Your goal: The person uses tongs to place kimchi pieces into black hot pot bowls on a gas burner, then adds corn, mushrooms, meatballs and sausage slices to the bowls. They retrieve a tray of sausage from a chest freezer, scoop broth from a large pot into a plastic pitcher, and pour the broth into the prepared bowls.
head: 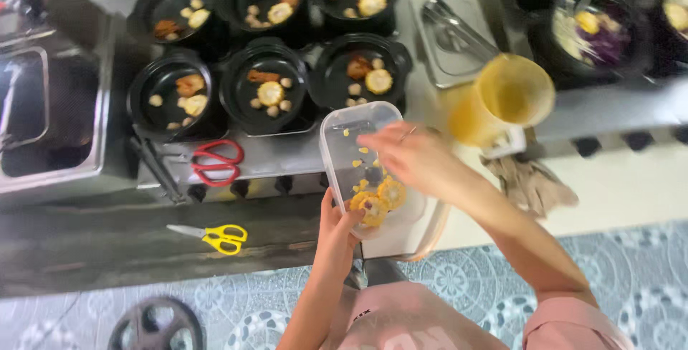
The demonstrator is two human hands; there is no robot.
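Note:
My left hand point(337, 229) grips the near end of a clear plastic container point(351, 129) and holds it tilted over the counter edge. Inside it lie corn cob slices point(378, 202) and loose kernels. My right hand point(414, 156) reaches into the container from the right, fingers curled just above the corn; whether it holds a piece I cannot tell. Beyond the container stand six black bowls point(264, 86) in two rows, each with a corn slice and small pieces of food.
Red scissors point(217, 162) lie on the steel counter point(287, 155), yellow scissors point(218, 237) on the lower ledge. A yellow plastic jug point(502, 99) stands right of the container beside a steel tray with tongs point(453, 31). A steel sink point(43, 99) is at left, bowls of vegetables point(598, 31) at top right.

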